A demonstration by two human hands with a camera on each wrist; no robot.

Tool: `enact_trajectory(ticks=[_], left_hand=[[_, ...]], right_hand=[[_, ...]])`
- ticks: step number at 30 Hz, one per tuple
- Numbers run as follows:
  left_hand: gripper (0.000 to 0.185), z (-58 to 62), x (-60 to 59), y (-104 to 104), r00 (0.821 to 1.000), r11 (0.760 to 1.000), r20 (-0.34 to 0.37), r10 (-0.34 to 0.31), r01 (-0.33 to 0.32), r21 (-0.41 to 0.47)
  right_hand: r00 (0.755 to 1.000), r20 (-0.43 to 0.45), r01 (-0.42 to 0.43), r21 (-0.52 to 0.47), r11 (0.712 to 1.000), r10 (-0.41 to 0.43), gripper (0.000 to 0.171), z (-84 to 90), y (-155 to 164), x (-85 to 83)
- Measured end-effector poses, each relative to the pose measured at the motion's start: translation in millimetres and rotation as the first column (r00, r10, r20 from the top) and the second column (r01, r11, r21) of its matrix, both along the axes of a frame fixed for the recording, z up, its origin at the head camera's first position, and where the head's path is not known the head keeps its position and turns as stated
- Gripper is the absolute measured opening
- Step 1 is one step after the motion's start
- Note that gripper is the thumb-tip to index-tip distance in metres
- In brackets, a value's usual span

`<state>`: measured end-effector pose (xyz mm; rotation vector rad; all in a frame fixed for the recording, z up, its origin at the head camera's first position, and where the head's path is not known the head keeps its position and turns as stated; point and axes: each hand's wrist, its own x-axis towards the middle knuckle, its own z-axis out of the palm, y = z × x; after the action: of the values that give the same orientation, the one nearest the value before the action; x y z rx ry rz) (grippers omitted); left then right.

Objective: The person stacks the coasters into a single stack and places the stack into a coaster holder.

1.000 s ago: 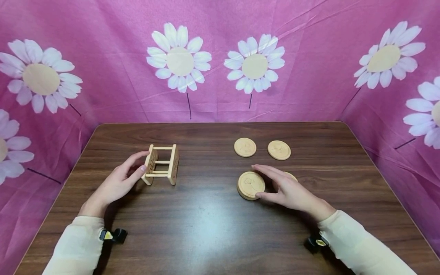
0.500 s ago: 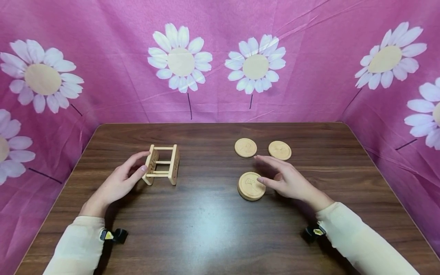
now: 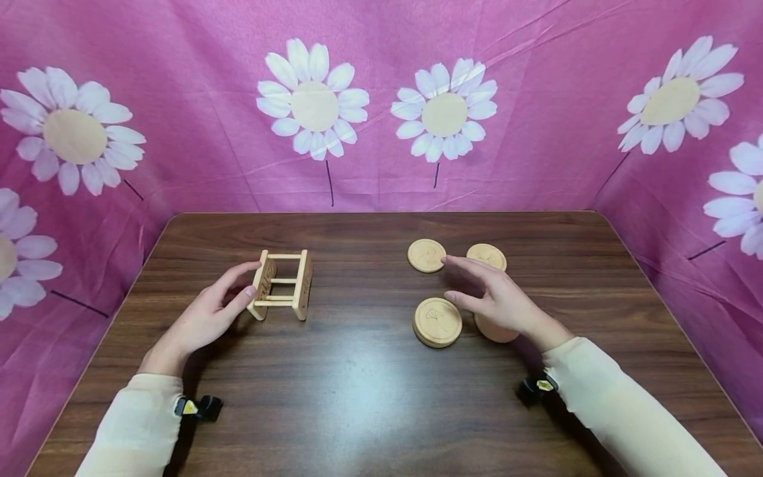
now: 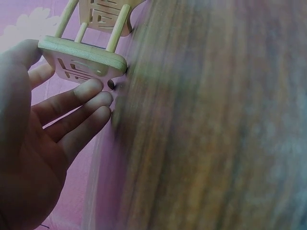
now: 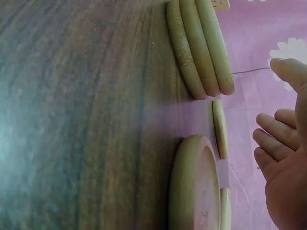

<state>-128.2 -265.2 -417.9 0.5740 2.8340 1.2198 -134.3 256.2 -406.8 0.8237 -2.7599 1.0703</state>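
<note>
In the head view my left hand (image 3: 205, 315) is at a small wooden coaster holder (image 3: 280, 281) with rods between two cut-out side panels. Its thumb and fingers hold the left panel; the left wrist view shows several fingertips (image 4: 98, 96) against that panel's outer face. My right hand (image 3: 497, 298) hovers above round wooden coasters and holds nothing. By its thumb lies a stack of coasters (image 3: 437, 322), three thick in the right wrist view. Partly under the hand is another coaster (image 3: 496, 331). Farther back are a left coaster (image 3: 426, 256) and a right coaster (image 3: 487, 254), partly covered by fingers.
Everything stands on a dark brown wood-grain table (image 3: 357, 397). Behind and at both sides hangs a pink cloth (image 3: 375, 66) with large white daisies. Each wrist wears a strap with a small black camera.
My right hand has lifted off the coaster stack and moved back toward the far coasters, uncovering part of the front right coaster. The left hand and the holder stay put.
</note>
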Motion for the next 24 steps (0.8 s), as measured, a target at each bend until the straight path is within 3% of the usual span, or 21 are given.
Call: enact_trajectory(ticks=[24], left_hand=[[0.048,0.6,0.7,0.5,1.000,1.000,0.002,-0.007,0.007,0.020]], right_hand=[[0.980,0.192,0.051,-0.013,0.999,-0.047,0.069,1.6,-2.2,-31.9]])
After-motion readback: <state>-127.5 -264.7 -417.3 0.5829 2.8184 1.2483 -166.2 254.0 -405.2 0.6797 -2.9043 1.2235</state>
